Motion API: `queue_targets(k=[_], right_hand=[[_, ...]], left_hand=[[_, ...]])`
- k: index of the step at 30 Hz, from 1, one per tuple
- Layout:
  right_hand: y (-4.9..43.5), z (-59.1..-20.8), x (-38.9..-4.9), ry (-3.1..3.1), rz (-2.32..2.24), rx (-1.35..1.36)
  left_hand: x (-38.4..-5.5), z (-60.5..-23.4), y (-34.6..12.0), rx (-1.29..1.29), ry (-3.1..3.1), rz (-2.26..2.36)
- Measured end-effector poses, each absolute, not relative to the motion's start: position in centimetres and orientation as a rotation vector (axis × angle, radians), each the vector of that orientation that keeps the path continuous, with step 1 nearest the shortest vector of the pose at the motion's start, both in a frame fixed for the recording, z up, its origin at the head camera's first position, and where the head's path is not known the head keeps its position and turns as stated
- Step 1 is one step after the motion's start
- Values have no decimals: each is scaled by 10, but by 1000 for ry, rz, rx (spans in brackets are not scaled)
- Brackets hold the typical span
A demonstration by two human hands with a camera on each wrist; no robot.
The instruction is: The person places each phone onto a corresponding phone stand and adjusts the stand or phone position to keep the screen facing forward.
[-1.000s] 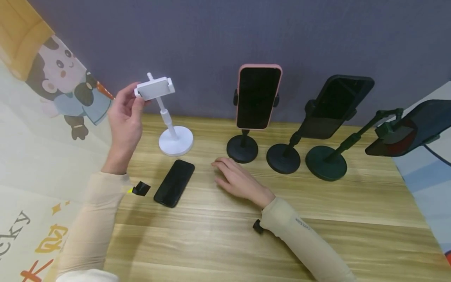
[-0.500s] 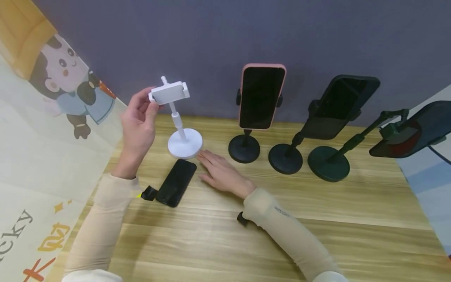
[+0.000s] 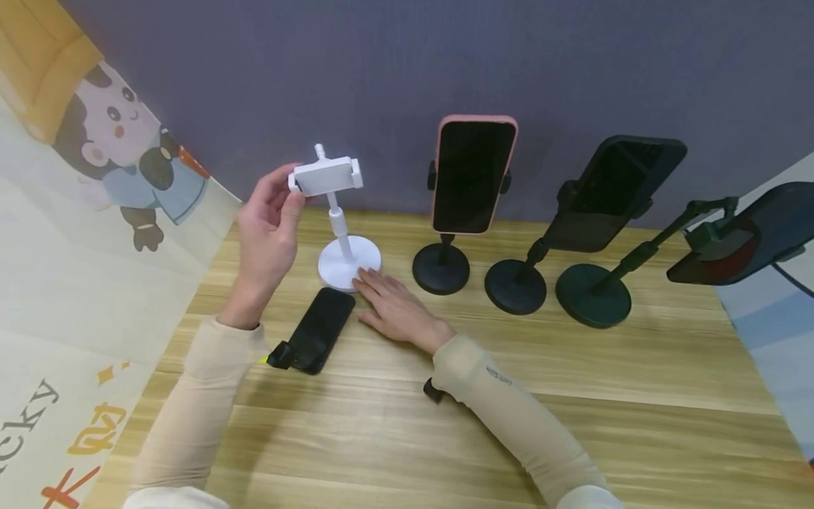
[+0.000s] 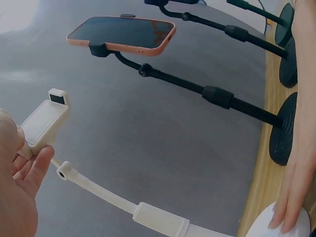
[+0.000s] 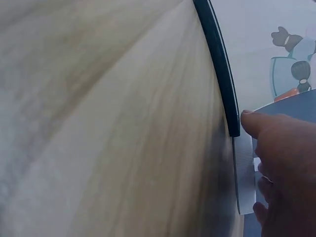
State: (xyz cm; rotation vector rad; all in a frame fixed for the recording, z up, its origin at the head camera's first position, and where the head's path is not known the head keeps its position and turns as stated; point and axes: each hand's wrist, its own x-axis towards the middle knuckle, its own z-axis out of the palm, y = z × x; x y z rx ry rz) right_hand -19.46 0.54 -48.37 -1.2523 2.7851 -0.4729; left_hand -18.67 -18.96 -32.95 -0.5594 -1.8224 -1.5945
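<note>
A white phone stand [image 3: 339, 220] stands upright at the back left of the table, its clamp holding no phone. My left hand [image 3: 270, 233] pinches the left end of that clamp [image 4: 47, 121] between thumb and fingers. On the front right of the round white base [image 3: 337, 272] rest the straight fingertips of my right hand [image 3: 400, 307], palm down; the left wrist view shows these fingers [image 4: 291, 197] on the base too. A black phone [image 3: 324, 322] lies flat in front of the base, partly overlapped by the black piece at my left wrist.
To the right stand a black stand [image 3: 441, 268] with a pink-cased phone [image 3: 473, 177], another black stand [image 3: 515, 286] with a dark phone [image 3: 613, 191], and a dark green stand [image 3: 593, 295] with a phone [image 3: 750, 233] seen from behind. A grey partition [image 3: 381, 63] closes off the back.
The white stand has slid right along the table with my left hand on its clamp. My right hand has moved left, from the bare table onto the stand's base.
</note>
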Motion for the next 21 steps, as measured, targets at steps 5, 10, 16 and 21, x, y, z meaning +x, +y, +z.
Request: queue_targets(k=[5, 10, 16, 21], right_hand=[[3, -482, -194, 2850, -375, -1243], [0, -481, -193, 2896, -344, -1217], [4, -480, -188, 2913, -321, -1176], [8, -478, -186, 2918, -284, -1153]], left_hand=[[-187, -329, -187, -592, -1848, -1576], [-187, -329, -186, -606, -1861, -1576], [-188, -327, -183, -638, -1876, -1584], [-190, -326, -179, -657, -1875, -1601]])
